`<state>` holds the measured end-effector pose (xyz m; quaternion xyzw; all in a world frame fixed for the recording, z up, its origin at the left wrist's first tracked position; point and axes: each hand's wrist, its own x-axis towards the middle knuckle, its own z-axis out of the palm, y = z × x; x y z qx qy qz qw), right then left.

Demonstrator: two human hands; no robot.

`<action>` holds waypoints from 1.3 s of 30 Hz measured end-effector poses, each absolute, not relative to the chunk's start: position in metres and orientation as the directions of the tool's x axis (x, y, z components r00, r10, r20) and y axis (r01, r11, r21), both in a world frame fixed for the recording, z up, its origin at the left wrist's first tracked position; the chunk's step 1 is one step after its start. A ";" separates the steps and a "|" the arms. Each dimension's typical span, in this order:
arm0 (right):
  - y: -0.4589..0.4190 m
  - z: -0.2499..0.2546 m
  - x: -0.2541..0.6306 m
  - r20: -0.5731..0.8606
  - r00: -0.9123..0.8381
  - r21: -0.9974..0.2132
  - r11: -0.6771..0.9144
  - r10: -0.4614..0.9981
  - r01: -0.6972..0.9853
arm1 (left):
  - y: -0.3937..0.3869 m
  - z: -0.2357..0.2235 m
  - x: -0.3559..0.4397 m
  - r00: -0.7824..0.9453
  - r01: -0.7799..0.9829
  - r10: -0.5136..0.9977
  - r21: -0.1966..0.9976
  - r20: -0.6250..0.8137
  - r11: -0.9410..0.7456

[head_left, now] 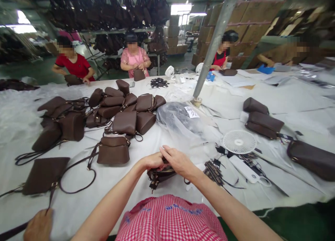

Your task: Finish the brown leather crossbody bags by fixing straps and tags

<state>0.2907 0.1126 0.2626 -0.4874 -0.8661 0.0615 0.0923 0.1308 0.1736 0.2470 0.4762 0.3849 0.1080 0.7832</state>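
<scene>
My left hand and my right hand meet over the white table sheet, just in front of my red checked shirt. Both are closed on a bundle of dark brown straps with metal fittings, which hangs down below my fingers. The left hand is curled into a fist round it, and the right hand's fingers press on it from above. The nearest brown bag lies upright a little to the left of my hands, its strap trailing across the sheet.
Several brown bags are heaped at centre left, and others lie at right. A small white fan, a clear plastic bag, dark tags and a metal pole stand ahead. Another person's hand rests at bottom left. People work along the far side.
</scene>
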 end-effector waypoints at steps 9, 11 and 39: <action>0.086 0.260 0.275 -0.027 -0.318 -0.166 0.310 0.948 0.936 | 0.155 0.262 0.089 0.817 0.415 0.349 0.888 -0.460 0.199; 0.077 0.256 0.276 0.010 -0.326 -0.262 0.317 0.945 0.911 | 0.150 0.256 0.081 0.824 0.432 0.318 0.883 -0.470 0.184; 0.057 0.064 0.392 -0.474 0.685 -0.254 -0.831 0.553 0.495 | 0.124 0.226 0.093 0.651 0.234 0.460 0.735 -0.604 0.636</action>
